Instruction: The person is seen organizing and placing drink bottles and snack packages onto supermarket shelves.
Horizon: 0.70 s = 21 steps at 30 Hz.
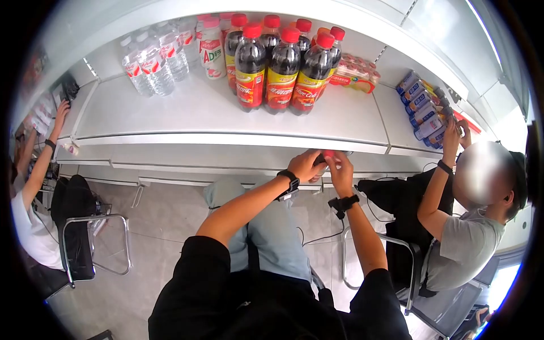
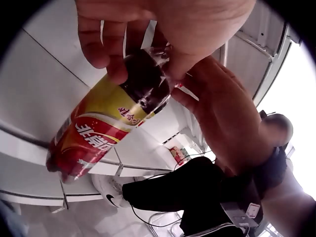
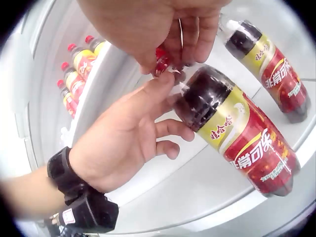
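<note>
Just below the upper shelf's front edge, my two hands meet at a cola bottle [image 2: 106,116] with dark liquid and a red and yellow label. My left hand [image 1: 306,165] holds the bottle round its neck and shoulder, its thumb close to the mouth end, as the right wrist view shows. In that view the bottle [image 3: 247,138] lies tilted, base toward the lower right. My right hand [image 1: 341,171] pinches the red cap [image 3: 162,61] at the neck end. The fingers partly cover the neck.
Cola bottles [image 1: 281,76] stand grouped on the upper shelf [image 1: 187,119], beside water bottles [image 1: 154,65] and a white bottle [image 1: 212,51]. Another cola bottle [image 3: 276,71] is on the lower shelf. Cans [image 1: 419,107] lie stacked at right, near a seated person [image 1: 464,232]. Another person [image 1: 39,209] is at left.
</note>
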Tool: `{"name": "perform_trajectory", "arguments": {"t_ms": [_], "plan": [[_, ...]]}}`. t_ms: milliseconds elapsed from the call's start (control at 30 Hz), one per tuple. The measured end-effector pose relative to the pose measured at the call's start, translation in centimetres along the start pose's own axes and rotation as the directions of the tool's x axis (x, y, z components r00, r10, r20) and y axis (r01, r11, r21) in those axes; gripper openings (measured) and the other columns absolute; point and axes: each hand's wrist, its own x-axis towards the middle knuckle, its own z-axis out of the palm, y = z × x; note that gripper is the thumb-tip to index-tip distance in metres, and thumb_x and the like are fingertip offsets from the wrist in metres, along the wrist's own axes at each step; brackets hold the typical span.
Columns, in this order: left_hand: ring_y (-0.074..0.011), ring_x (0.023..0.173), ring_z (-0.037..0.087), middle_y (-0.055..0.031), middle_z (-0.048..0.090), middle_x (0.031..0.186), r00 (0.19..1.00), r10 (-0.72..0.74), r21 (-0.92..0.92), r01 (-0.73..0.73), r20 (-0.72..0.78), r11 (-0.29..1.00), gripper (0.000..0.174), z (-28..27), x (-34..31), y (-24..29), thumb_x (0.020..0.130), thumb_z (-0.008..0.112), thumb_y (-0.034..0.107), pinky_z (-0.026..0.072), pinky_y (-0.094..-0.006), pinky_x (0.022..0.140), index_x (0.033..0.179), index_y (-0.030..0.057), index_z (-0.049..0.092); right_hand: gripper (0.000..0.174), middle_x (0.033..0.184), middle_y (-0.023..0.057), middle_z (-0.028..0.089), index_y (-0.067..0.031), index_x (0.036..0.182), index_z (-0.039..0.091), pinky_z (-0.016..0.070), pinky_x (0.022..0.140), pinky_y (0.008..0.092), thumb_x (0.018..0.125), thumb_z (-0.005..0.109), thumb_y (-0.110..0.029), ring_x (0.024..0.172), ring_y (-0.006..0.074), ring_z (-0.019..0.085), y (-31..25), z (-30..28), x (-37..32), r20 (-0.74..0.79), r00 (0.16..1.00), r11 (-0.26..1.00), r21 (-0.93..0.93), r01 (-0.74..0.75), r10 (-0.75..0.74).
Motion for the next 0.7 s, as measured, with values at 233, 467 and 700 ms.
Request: {"name": "perform_trajectory", "arguments": {"t_ms": [233,467,700], "plan": [[-0.0357,0.073,0.067,-0.0148,0.069,0.084,0.985,0.123,0.022,-0.122,-0.124,0.992,0.033,0.7,3.8,-0.1,0.092,0.061,0.027,0.0515,-0.0442,0.065,0.118,0.0061,0.059,0.016,0.077,0.0155,0.070,0.0062,0.095,0.066,0.0509,0.059,0.0318,0.090,0.067,-0.009,0.063,0.0208,0.066,2.6,-0.2,2.6,-0.025,0.995,0.995,0.030,-0.095,0.096],[-0.0349,0.081,0.067,-0.0173,0.069,0.091,0.915,0.282,0.123,-0.256,-0.288,0.959,0.032,1.9,4.5,-0.9,0.095,0.057,0.027,0.0511,-0.0449,0.072,0.119,0.0053,0.058,0.012,0.073,0.0133,0.068,0.0065,0.093,0.064,0.0500,0.058,0.0315,0.090,0.063,-0.005,0.064,0.0178,0.065,3.0,0.0,3.0,0.009,0.987,0.985,0.066,-0.162,0.162],[-0.0293,0.083,0.070,-0.0149,0.070,0.094,0.999,-0.018,-0.123,0.024,0.050,0.992,0.029,2.1,3.3,-2.4,0.095,0.053,0.017,0.0529,-0.0406,0.077,0.122,0.0060,0.054,0.015,0.081,0.0113,0.067,0.0062,0.100,0.062,0.0508,0.061,0.0314,0.093,0.063,-0.007,0.072,0.0165,0.064,1.5,-1.3,3.1,0.056,0.988,0.989,0.040,-0.145,0.143]]}}
